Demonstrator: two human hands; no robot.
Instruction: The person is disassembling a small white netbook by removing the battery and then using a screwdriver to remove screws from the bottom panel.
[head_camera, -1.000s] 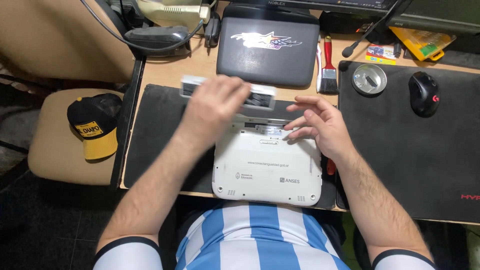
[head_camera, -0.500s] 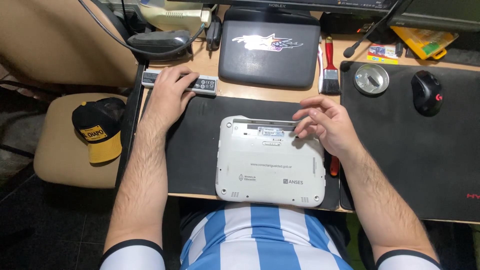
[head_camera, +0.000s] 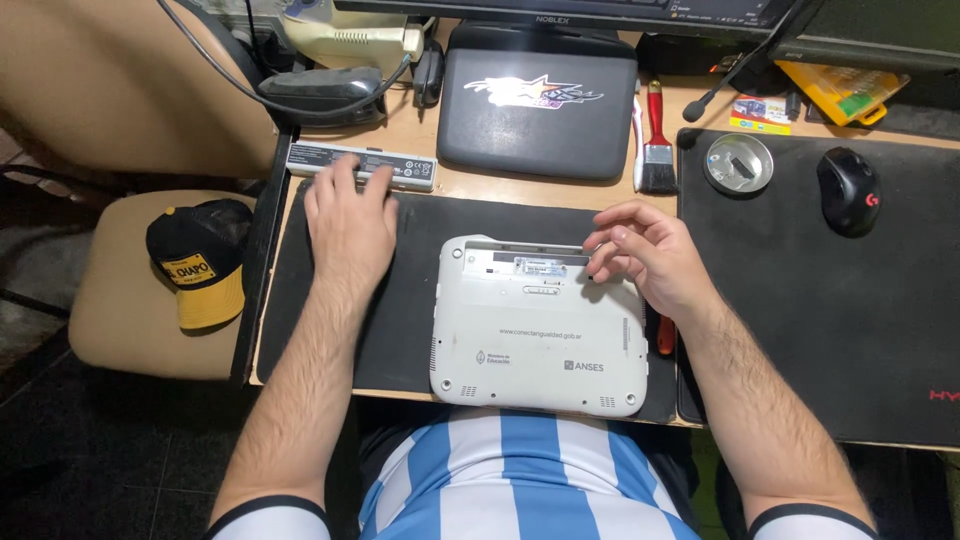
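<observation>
Left hand (head_camera: 348, 222) flat, fingers spread over long grey battery bar (head_camera: 362, 166) at desk's far-left edge, not gripping. Right hand (head_camera: 648, 256) half-curled, empty, touching upturned white plastic laptop (head_camera: 538, 325) (battery bay open). Battery likely rigid, dense; grasp across long sides.

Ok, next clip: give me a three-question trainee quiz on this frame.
1. True or false: the left hand rests on the grey battery pack.
2. Which lies under the white netbook? A) bare wood B) black mat C) chair
3. What do the right hand fingers touch?

Key: 1 true; 2 B; 3 the netbook's top edge, at its open battery bay.
</observation>
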